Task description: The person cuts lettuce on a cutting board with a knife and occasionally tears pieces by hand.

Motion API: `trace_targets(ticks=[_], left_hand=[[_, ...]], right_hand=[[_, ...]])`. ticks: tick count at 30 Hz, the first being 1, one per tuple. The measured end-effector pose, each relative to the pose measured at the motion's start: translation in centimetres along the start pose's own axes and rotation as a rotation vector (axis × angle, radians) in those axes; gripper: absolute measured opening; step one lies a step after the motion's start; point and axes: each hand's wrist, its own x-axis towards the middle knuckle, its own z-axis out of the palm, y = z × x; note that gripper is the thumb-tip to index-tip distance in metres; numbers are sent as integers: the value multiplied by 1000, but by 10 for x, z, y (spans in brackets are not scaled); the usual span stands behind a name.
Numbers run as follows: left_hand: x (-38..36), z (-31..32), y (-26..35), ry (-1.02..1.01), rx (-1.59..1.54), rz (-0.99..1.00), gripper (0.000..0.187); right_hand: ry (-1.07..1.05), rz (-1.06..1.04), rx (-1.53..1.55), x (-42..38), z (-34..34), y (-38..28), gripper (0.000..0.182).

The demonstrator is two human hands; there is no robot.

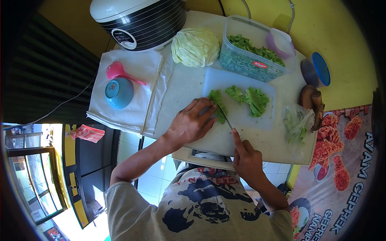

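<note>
A green lettuce leaf (217, 103) lies at the left edge of the white cutting board (241, 76). My left hand (194, 119) presses it down with bent fingers. With the index finger stretched along its spine, my right hand (246, 158) grips a knife (226, 119). The blade slants across the leaf close to my left fingertips; the handle is hidden in my palm. Two lettuce pieces, a small one (235, 93) and a larger one (257, 102), rest further right on the board.
Behind the board stand a cabbage (196, 47) and a clear tub (257, 70) of lettuce. A rice cooker (138, 24) is at back left. A blue bowl (119, 93) and pink ladle (116, 70) lie on white sheets (120, 120). A plastic bag (297, 122) sits at right.
</note>
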Motion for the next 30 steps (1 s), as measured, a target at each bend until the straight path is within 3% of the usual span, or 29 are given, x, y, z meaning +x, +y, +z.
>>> trace_targets(ticks=[12, 18, 30], left_hand=[[-4, 1, 9, -4, 21, 21, 34], [-6, 3, 8, 22, 57, 50, 32], [-11, -4, 11, 35, 7, -6, 34]], right_hand=[[34, 3, 34, -12, -4, -4, 68], [-61, 32, 14, -23, -18, 1, 68], [133, 68, -10, 2, -13, 11, 70]])
